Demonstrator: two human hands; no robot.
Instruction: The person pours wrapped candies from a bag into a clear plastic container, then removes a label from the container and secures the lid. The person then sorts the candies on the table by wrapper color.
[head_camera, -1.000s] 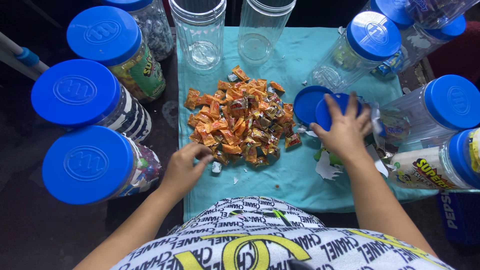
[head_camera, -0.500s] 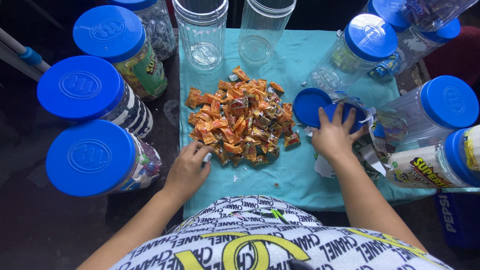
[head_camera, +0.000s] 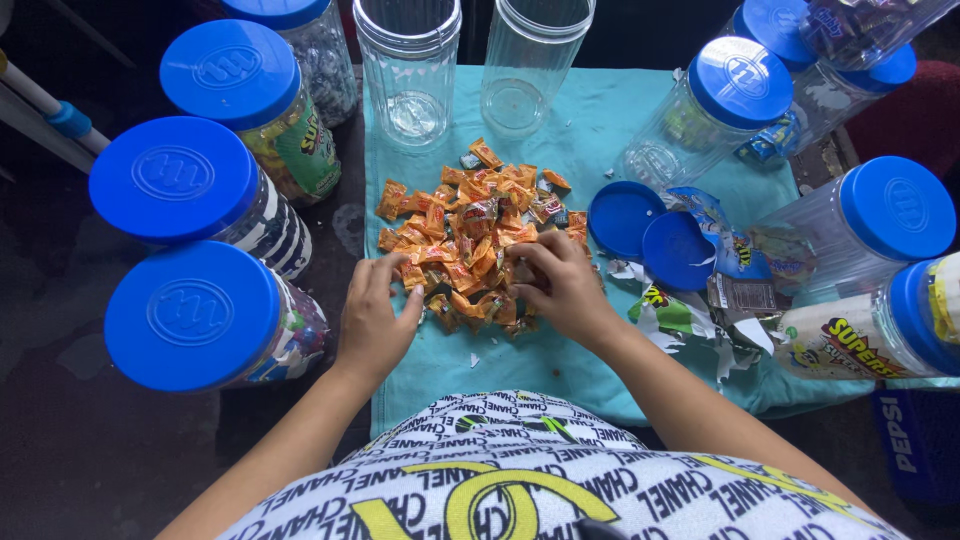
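Resting on the near edge of a heap of wrapped candies (head_camera: 470, 240), both hands work the pile from opposite sides. The left hand (head_camera: 375, 320) lies flat with fingers spread and loose, fingertips touching the crinkled orange wrappers, gripping nothing. The right hand (head_camera: 560, 285) is curled, fingers bent down into the sweets and pinching a few; exactly how many cannot be told. The candies are small, flat, glossy foil-like packets, mostly orange with some red and silver, piled on a smooth teal cloth (head_camera: 590, 130) spread over the dark tabletop (head_camera: 100, 460).

Just right of the pile lie two round blue plastic lids (head_camera: 650, 232), overlapping, beside torn printed wrapper scraps (head_camera: 720, 290). Beyond the pile stand two empty clear ribbed plastic jars (head_camera: 465, 60), uncapped. Left of the cloth, four capped cylindrical jars (head_camera: 190, 310) with moulded blue lids hold mixed sweets. More capped jars (head_camera: 880, 215) lie tilted at right.
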